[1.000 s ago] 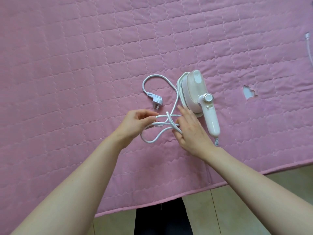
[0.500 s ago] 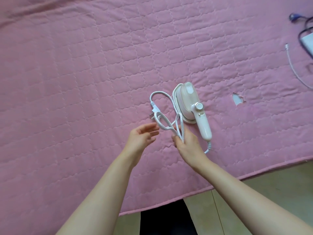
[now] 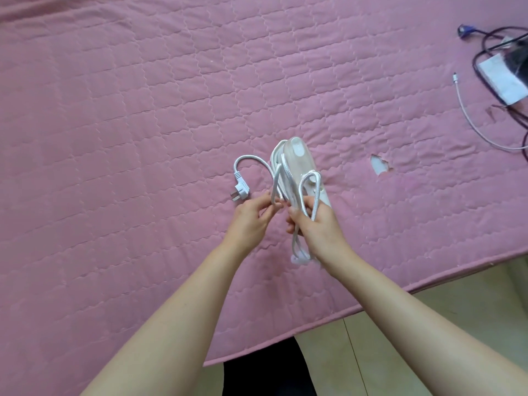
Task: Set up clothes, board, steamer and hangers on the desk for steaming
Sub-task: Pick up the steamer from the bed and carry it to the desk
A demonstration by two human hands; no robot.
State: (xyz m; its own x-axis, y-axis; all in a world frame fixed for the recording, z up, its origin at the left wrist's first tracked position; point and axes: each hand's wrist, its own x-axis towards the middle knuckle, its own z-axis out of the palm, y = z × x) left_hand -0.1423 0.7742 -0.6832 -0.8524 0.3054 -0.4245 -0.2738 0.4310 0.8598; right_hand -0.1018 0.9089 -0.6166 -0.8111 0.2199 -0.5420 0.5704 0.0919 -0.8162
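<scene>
- The small handheld steamer of pale pink and white plastic is near the middle of the quilted pink cover that drapes the desk, a little right of centre and not far from the near edge.
- Its white braided power cord stands up in several loops in front of it, hiding most of the handle.
- The right hand grips a bundle of those loops, fingers curled round them; one loop arches over the steamer's body and another hangs below the hand.
- The left hand pinches a single strand of the cord between thumb and fingertips, just left of the right hand.
- From there the cord curves away to the left and ends in a white angled plug lying on the cover beside the left hand.
- No brand or writing can be read on the steamer; a small pale mark on its top is too blurred to make out.
- A small tear shows in the cover to the right of the steamer.
- At the far right edge lie tangled black cables, a thin white cable and a white flat box.
</scene>
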